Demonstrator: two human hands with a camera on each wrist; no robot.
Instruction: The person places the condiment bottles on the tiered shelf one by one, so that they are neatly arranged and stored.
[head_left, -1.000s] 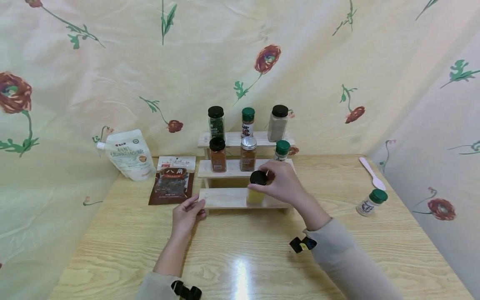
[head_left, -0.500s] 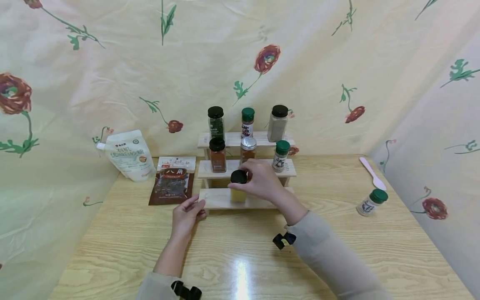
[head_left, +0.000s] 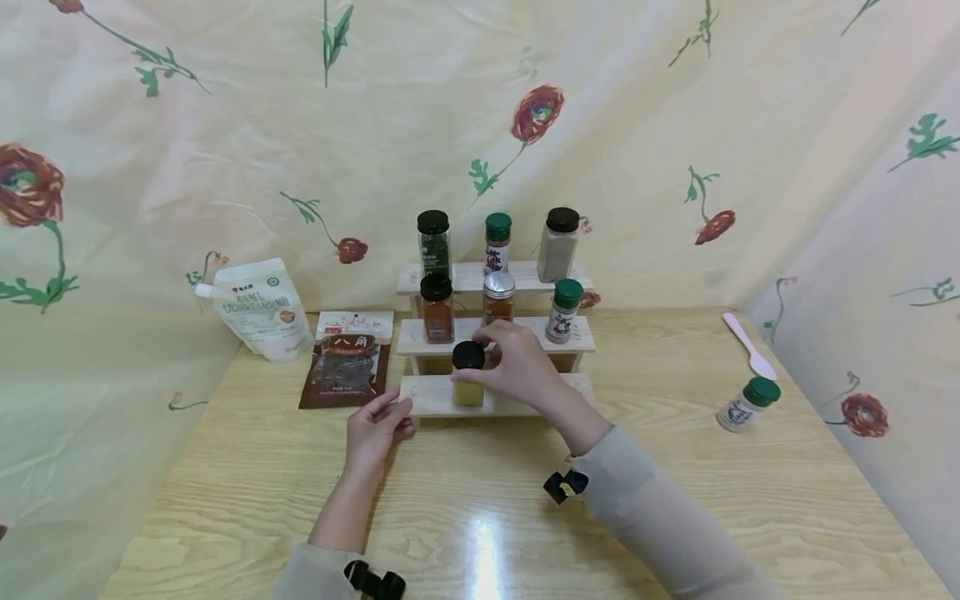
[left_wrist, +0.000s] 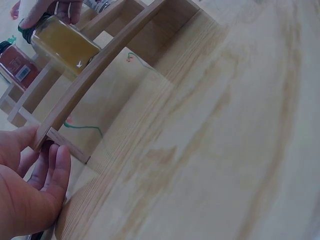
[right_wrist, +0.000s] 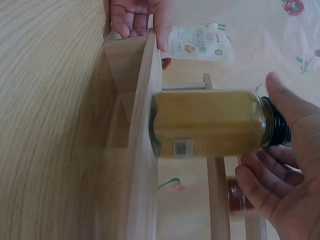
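My right hand [head_left: 517,367] holds a glass spice jar [head_left: 468,392] of yellow powder by its black cap [head_left: 469,355]. The jar stands upright, its base right at the lowest tier of a wooden three-step spice rack [head_left: 536,403]. In the right wrist view, the thumb and fingers [right_wrist: 257,182] lie on opposite sides of the cap end. My left hand [head_left: 375,429] grips the left end of that same tier, thumb on top and fingers curled below, as the left wrist view shows [left_wrist: 42,185]. Behind the yellow jar, a silver-capped jar [head_left: 498,287] is partly covered by my right hand.
On the middle tier stand a red-brown jar [head_left: 438,312] and a green-capped bottle [head_left: 564,312]; three more containers fill the top tier. A white spouted pouch [head_left: 262,312] and brown packet [head_left: 348,362] sit left. Right lie a bottle [head_left: 750,406] and white spoon [head_left: 750,346].
My right hand has brought the yellow jar leftward along the lowest tier, uncovering the green-capped bottle on the middle tier. The left hand keeps its place on the rack.
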